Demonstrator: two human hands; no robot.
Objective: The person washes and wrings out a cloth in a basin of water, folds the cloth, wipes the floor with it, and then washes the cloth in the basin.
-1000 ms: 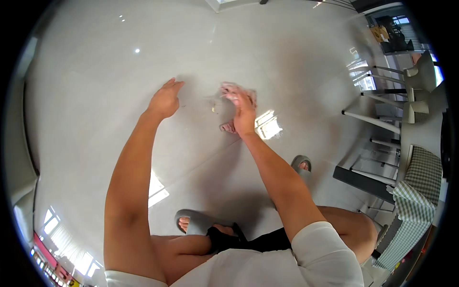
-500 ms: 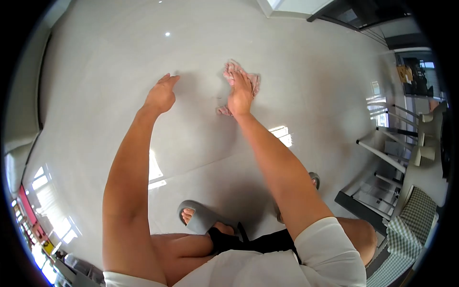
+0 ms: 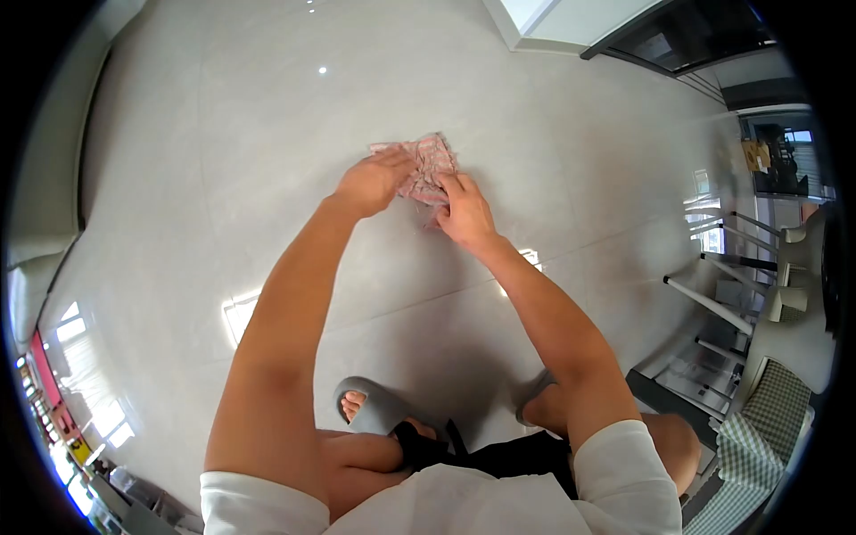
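Note:
A crumpled pink patterned cloth (image 3: 430, 162) lies on the shiny pale tiled floor (image 3: 267, 160) in front of me. My left hand (image 3: 373, 183) reaches over its left side, fingers stretched out across the fabric and the thumb hidden. On the lower right edge of the cloth, my right hand (image 3: 467, 212) has its fingers bent and closed on the fabric. A small bit of cloth shows below the right fingers, beside the thumb.
Grey slippers (image 3: 379, 408) are on my feet close below. White-legged chairs (image 3: 713, 303) and a checkered cloth (image 3: 758, 446) stand at the right. A pale sofa-like piece (image 3: 45, 169) lines the left, a white wall corner (image 3: 553, 27) the top.
My left hand has moved right from the bare floor onto the cloth. My right hand has shifted to the cloth's lower right edge, and the cloth lies farther left and more spread.

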